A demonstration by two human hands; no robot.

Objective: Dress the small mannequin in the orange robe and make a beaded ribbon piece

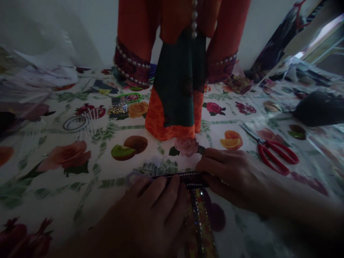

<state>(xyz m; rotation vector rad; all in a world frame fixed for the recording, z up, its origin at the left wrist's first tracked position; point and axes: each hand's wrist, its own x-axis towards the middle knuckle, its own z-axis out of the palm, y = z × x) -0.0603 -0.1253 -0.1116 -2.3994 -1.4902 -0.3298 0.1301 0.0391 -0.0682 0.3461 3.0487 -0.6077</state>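
Note:
A dark strip of trim edged with rows of small pearl-like beads lies across the table in front of me. My left hand rests over its left part, fingers bent and held close together on it; the thumb is hidden. The right end is pinched in my right hand. Below the strip, a yellowish patterned band with shiny stones runs towards me, partly covered by my left hand. Just beyond my hands hangs a small orange, red and dark green garment with pearl-trimmed sleeves.
Red-handled scissors lie to the right. At the left are a ring-shaped roll, strands of white beads and a packet of gold beads. A dark bundle sits at the far right on the fruit-and-flower tablecloth.

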